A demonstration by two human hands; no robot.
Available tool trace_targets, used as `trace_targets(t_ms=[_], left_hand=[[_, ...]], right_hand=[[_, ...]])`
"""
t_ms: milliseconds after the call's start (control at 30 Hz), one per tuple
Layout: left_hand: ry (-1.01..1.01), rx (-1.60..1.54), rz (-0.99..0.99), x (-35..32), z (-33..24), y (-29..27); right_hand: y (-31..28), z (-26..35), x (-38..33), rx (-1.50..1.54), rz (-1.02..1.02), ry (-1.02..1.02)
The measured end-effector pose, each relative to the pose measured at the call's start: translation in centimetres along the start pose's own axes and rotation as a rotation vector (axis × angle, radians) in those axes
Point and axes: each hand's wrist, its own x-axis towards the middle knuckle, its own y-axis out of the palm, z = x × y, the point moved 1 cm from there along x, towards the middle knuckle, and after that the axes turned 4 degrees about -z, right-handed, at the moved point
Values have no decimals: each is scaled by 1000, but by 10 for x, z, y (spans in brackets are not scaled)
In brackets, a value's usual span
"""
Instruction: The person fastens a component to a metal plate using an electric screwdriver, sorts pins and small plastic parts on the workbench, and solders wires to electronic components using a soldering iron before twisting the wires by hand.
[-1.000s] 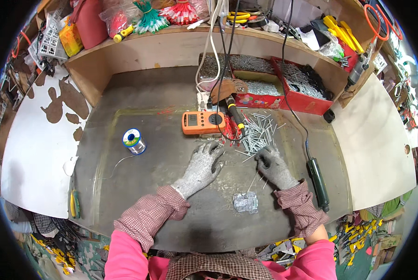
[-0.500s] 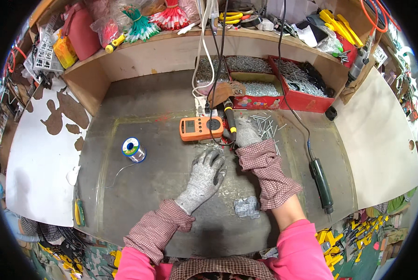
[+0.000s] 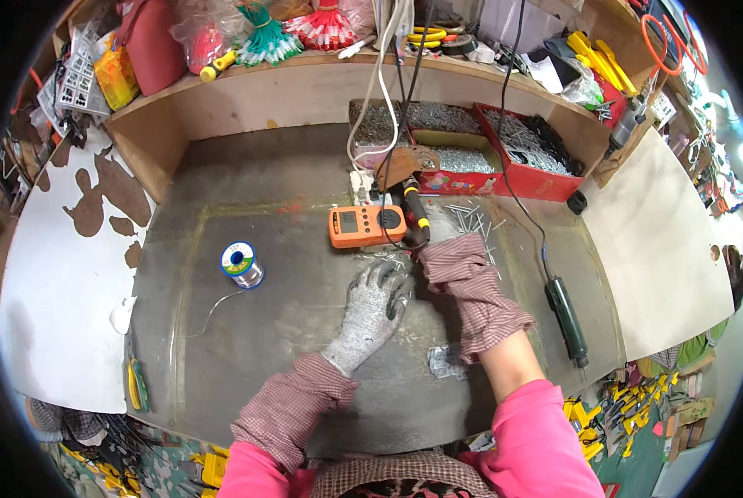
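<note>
Head view shows the workbench (image 3: 247, 332) with soldering work barely begun. Solder spool (image 3: 240, 263) stands well to the left of both hands, its wire trailing loose across the metal top toward the near-left; nothing has been drawn to the work area. Orange meter (image 3: 366, 226) lies flat just beyond the hands, its black leads running back toward the wall. Loose metal pins (image 3: 471, 220) lie scattered at the right of the meter, in front of the red trays (image 3: 521, 149) that hold more of them. A small crumpled foil piece (image 3: 444, 362) lies near the front edge, beside the right forearm. The green-handled tool (image 3: 567, 311) rests untouched at the far right, its cable leading back to the shelf. Judged from this layout, parts are being gathered; no joining step appears done.

Left hand (image 3: 371, 309), in a grey knit glove, lies palm-down on the bench, fingers spread and slightly curled, clamped on nothing; its fingertips rest among a few stray pins. Left forearm enters from the lower edge, angled up and right.

Right hand (image 3: 440, 226) is extended forward, reaching to the black-and-yellow handle (image 3: 414, 217) beside the meter. The checked sleeve covers most of it, so it cannot be told whether the fingers are closed on anything.
</note>
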Motion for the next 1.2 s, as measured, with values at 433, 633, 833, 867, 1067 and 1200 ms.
trace_targets(t_ms=[433, 633, 833, 867, 1067, 1200], left_hand=[[-63, 49, -9, -19, 13, -8], [17, -36, 18, 2, -11, 8], [-460, -814, 64, -26, -26, -10], [-468, -827, 77, -28, -40, -2], [-1010, -2135, 8, -27, -77, 33], [-989, -2161, -86, -31, -75, 43]], right_hand=[[-32, 37, -5, -291, 182, 113], [24, -134, -24, 56, -356, 244], [-60, 6, -96, 1277, -341, 774], [-53, 15, -115, 1263, -346, 791], [-49, 47, -172, 1181, -342, 550], [-52, 54, -184, 1151, -302, 502]])
